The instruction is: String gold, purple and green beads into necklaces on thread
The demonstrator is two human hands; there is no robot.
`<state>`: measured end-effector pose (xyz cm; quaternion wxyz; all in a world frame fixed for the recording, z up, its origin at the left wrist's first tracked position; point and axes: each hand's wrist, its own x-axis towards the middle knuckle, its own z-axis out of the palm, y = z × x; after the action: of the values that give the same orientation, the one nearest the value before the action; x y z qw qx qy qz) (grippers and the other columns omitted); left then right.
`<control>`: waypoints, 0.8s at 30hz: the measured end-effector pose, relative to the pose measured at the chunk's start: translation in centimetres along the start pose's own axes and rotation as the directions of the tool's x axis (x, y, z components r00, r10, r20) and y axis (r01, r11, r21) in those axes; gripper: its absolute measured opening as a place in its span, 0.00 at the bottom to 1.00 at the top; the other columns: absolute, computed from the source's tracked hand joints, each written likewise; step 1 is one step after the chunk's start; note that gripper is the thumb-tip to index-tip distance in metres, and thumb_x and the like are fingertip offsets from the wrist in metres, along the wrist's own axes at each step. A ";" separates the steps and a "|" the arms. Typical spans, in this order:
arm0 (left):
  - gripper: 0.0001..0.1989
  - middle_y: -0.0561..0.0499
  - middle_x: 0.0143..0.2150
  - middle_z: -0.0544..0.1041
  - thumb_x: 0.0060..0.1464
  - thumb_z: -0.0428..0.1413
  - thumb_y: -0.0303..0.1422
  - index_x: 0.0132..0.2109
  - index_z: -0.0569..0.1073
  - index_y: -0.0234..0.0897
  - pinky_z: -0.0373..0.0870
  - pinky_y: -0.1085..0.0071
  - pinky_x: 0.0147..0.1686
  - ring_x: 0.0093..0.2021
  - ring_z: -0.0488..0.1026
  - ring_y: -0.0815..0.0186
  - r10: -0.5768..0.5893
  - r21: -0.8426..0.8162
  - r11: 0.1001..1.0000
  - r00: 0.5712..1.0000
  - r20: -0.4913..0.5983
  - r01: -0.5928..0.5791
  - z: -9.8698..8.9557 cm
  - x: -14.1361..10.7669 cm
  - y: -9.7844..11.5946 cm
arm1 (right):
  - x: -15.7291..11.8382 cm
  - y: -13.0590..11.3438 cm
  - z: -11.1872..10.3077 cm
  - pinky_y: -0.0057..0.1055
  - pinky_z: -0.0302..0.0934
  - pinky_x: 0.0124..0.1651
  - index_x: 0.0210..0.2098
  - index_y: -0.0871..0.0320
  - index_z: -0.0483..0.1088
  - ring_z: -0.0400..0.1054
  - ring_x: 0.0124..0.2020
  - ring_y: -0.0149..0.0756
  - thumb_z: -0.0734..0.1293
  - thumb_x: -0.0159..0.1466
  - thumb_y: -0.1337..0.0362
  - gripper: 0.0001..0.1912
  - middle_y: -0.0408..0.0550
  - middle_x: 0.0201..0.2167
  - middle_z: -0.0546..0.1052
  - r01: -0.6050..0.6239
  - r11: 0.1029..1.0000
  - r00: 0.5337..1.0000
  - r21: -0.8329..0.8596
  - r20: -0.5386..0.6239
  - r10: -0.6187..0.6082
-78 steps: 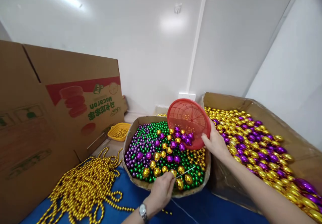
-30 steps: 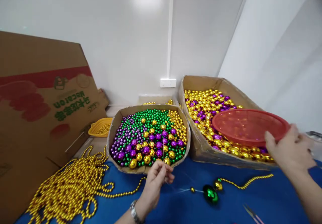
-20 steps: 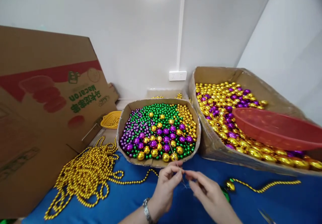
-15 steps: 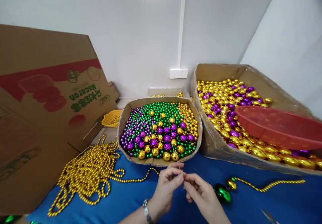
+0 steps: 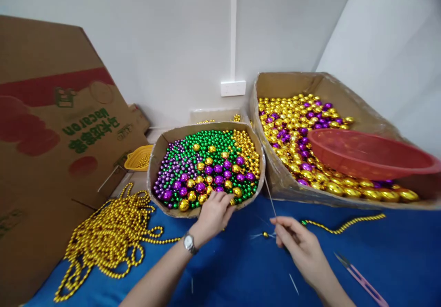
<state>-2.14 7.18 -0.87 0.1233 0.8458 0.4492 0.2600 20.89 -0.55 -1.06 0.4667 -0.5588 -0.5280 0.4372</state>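
My left hand (image 5: 214, 213), with a watch on the wrist, reaches over the near rim of a cardboard box (image 5: 155, 178) of purple, green and gold beads. Its fingers curl down among the larger beads; the fingertips are hidden, so what they grip cannot be made out. To the right, my right hand (image 5: 298, 242) is closed in a pinch on a long thin needle (image 5: 270, 199) that points up and away. Beside its fingertips, a small gold bead (image 5: 265, 234) lies against the blue cloth with pale thread ends around it.
A heap of gold bead strands (image 5: 106, 238) lies left, below a large carton (image 5: 51, 137). A yellow basket (image 5: 129, 161) stands behind it. At right are a bigger box (image 5: 275, 183) of gold and purple beads holding a red basin (image 5: 372, 155), a short bead string (image 5: 347, 226) and pink-handled snips (image 5: 365, 284).
My hands were together in front of the box; they have parted. The left has moved forward to the beads, the right has moved right with the needle. The view has turned rightward.
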 end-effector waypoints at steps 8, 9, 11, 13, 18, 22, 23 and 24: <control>0.09 0.45 0.32 0.71 0.58 0.51 0.37 0.40 0.72 0.37 0.65 0.67 0.33 0.40 0.65 0.56 0.029 0.318 0.945 0.987 0.155 -0.078 1.1 1.8 -1.1 | 0.8 -2.3 -3.2 0.26 0.63 0.26 0.39 0.57 0.70 0.66 0.23 0.30 0.65 0.61 0.52 0.15 0.42 0.22 0.70 0.074 0.997 0.983 -0.028 -0.167 -0.078; 0.09 0.45 0.31 0.71 0.57 0.51 0.37 0.40 0.71 0.38 0.65 0.67 0.33 0.40 0.66 0.56 0.031 0.306 0.949 0.987 0.155 -0.078 1.0 1.9 -1.1 | 0.8 -2.6 -3.4 0.26 0.63 0.26 0.39 0.57 0.70 0.66 0.23 0.30 0.65 0.61 0.52 0.14 0.42 0.22 0.70 0.084 0.996 0.980 -0.025 -0.179 -0.087; 0.08 0.46 0.32 0.72 0.57 0.52 0.37 0.40 0.71 0.38 0.65 0.67 0.33 0.40 0.66 0.56 0.036 0.276 0.958 0.988 0.150 -0.077 0.6 1.9 -0.9 | 0.9 -3.0 -3.6 0.25 0.63 0.26 0.39 0.56 0.71 0.67 0.23 0.30 0.65 0.61 0.53 0.14 0.41 0.22 0.70 0.100 0.995 0.978 -0.020 -0.180 -0.102; 0.08 0.47 0.35 0.72 0.58 0.51 0.36 0.42 0.71 0.39 0.66 0.67 0.35 0.40 0.68 0.58 0.033 0.208 0.976 0.992 0.124 -0.059 0.1 1.9 -0.6 | 0.8 -3.1 -3.5 0.24 0.64 0.27 0.38 0.55 0.71 0.67 0.23 0.29 0.65 0.62 0.54 0.12 0.42 0.23 0.72 0.103 0.994 0.982 -0.032 -0.153 -0.107; 0.11 0.49 0.43 0.72 0.60 0.49 0.36 0.49 0.68 0.39 0.67 0.70 0.40 0.40 0.70 0.66 -0.063 -0.164 0.985 0.998 -0.004 0.061 -1.3 1.4 0.0 | 0.6 -2.0 -2.5 0.24 0.65 0.27 0.38 0.54 0.73 0.68 0.24 0.29 0.64 0.62 0.55 0.12 0.46 0.33 0.74 0.113 0.988 0.992 -0.106 -0.047 -0.118; 0.13 0.47 0.46 0.71 0.60 0.49 0.32 0.51 0.67 0.40 0.68 0.69 0.42 0.42 0.70 0.65 -0.044 -0.216 0.975 0.999 -0.001 0.043 -1.3 1.0 -0.5 | 0.8 -1.0 -1.8 0.24 0.66 0.27 0.38 0.55 0.74 0.69 0.26 0.31 0.63 0.62 0.55 0.12 0.47 0.33 0.74 0.136 0.980 0.990 -0.145 -0.013 -0.139; 0.14 0.46 0.48 0.70 0.59 0.48 0.31 0.53 0.66 0.40 0.68 0.67 0.44 0.45 0.70 0.64 -0.012 -0.183 0.983 1.000 0.016 0.014 -1.2 1.0 -0.6 | 0.9 -0.9 -1.7 0.24 0.66 0.27 0.38 0.55 0.74 0.69 0.26 0.31 0.63 0.62 0.55 0.12 0.47 0.32 0.74 0.149 0.975 0.988 -0.163 -0.004 -0.151; 0.16 0.46 0.50 0.70 0.59 0.48 0.30 0.54 0.66 0.41 0.68 0.65 0.46 0.48 0.69 0.62 0.018 -0.138 0.990 0.999 0.028 -0.014 -1.2 1.0 -0.6 | 1.0 -0.8 -1.6 0.24 0.66 0.27 0.38 0.55 0.74 0.70 0.27 0.32 0.63 0.62 0.55 0.12 0.47 0.32 0.74 0.161 0.970 0.987 -0.184 0.003 -0.163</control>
<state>-2.76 8.34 0.13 0.1860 0.8424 0.4216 0.2793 22.37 0.31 0.05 0.4505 -0.5572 -0.6071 0.3436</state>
